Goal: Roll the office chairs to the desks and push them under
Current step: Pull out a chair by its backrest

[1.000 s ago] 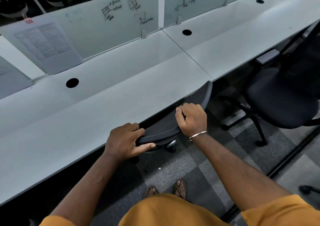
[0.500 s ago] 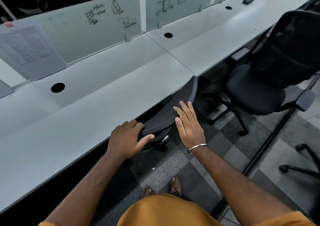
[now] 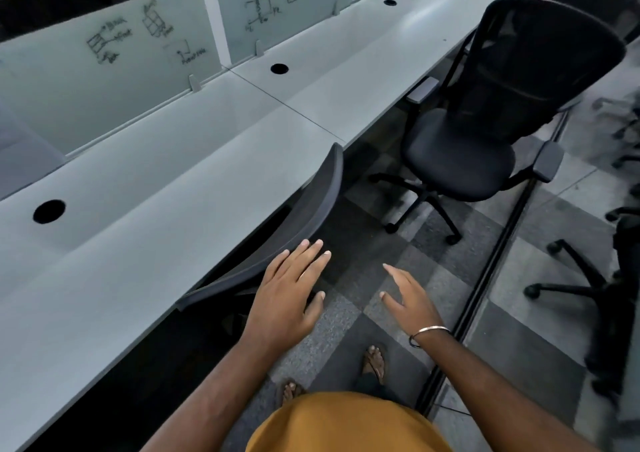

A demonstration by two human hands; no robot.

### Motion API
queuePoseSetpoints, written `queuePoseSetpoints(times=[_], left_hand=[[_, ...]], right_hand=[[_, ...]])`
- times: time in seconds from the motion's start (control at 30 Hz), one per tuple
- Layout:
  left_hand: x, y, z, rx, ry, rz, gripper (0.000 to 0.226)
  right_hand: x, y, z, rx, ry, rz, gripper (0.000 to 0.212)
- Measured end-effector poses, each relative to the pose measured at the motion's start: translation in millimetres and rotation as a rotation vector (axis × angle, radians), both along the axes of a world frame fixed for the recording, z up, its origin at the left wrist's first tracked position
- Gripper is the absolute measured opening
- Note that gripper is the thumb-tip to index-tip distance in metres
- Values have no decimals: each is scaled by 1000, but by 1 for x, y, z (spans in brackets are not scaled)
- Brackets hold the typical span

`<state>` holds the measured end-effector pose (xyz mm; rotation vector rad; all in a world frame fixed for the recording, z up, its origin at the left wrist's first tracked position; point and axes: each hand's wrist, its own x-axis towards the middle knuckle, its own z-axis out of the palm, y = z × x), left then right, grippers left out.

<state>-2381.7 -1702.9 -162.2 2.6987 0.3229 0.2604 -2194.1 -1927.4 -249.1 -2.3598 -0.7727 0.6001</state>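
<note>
My orange shirt [image 3: 346, 424] was at the bottom, at 6 o'clock, and my two feet in sandals [image 3: 374, 363] stood on the gray checkered floor [image 3: 398, 264] just above it. My left hand [image 3: 287, 299] was flat, with its grip spread wide and the fingers straight. The fingertips lay at the top edge of the near chair [image 3: 304, 216], but I could not tell if they touched it. My right hand [image 3: 412, 299] was also spread, holding nothing, over the floor at 3 o'clock from my left hand. It wore a thin metal bangle [image 3: 429, 334].

The near chair was pushed under the long white tabletop [image 3: 145, 230], with only its curved dark back showing. Farther off, at 1 o'clock, a second black chair [image 3: 485, 133] stood out on the floor, beside the tabletop. Far away at 11 o'clock were frosted boards [image 3: 114, 71] with drawings on them.
</note>
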Motion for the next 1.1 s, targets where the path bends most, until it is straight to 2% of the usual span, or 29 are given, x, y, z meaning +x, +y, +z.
queuePoseSetpoints(times=[0.13,0.4,0.6,0.77,1.1], left_hand=[[39,-10,-7,-54,18,-50,71],[160,-52,-21,-135,139,-137,72],[266,-95,-31,-179,228,-196,72],[338,-122,-32,-216,249,-222,68],[458,-130,-44,-253,313,-319,68]], right_hand=[[34,-32,-16,-89,106,-62,57],[135,-91,-25,-54,212,-231,46],[223,-154,-23,-109,217,-311,29],[288,-190,-25,-102,157,-386,25],[407,-195,-12,-48,105,-455,19]])
